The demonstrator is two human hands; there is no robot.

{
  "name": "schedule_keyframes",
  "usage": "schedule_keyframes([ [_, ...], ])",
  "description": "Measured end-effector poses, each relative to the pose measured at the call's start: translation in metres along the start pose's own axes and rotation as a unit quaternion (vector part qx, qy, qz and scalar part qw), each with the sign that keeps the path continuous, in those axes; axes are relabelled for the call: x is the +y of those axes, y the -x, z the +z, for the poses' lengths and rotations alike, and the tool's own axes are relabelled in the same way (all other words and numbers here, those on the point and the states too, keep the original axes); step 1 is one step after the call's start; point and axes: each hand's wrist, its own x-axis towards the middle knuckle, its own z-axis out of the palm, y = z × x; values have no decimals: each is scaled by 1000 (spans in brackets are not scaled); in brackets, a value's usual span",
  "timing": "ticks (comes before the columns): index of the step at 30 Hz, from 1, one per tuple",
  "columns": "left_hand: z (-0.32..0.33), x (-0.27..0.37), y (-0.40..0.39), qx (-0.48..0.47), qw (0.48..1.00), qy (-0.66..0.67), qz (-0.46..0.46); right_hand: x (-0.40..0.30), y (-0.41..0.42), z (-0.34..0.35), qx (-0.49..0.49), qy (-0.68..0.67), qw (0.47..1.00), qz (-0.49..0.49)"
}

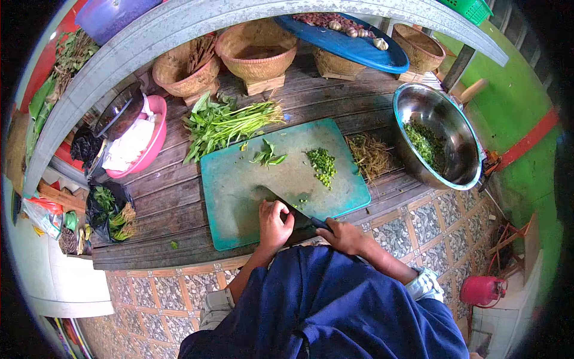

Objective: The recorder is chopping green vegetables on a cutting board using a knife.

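Note:
My right hand [343,235] is closed around the dark handle of a kitchen knife [287,200], its blade pointing up and left over the green-rimmed cutting board [233,193]. At the board's near edge is my left hand [276,222], fingers curled close to the blade; whether it pinches anything small is unclear. A pile of chopped greens [323,166] lies on the board's right part, a few bits nearer the knife. Some loose leaves [268,155] rest near the far edge. Beyond the board lies a bunch of leafy green stems [233,123].
Cut roots [370,155] lie right of the board, beside a steel bowl [462,139] holding chopped greens. A pink basin [157,143] and a black bag of greens [110,206] are at left. Woven baskets [258,49] and a blue tray [385,58] of garlic stand behind, beneath a metal beam [179,27].

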Motion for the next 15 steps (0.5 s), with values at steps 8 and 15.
schedule_keyframes([
  [8, 0, -6, 3, 5, 1000, 13, 2, 5, 15, -8, -27, -35, 999, -11],
  [15, -4, 0, 3, 13, 999, 30, 2, -1, 13, -1, -23, 7, 1000, 19],
])
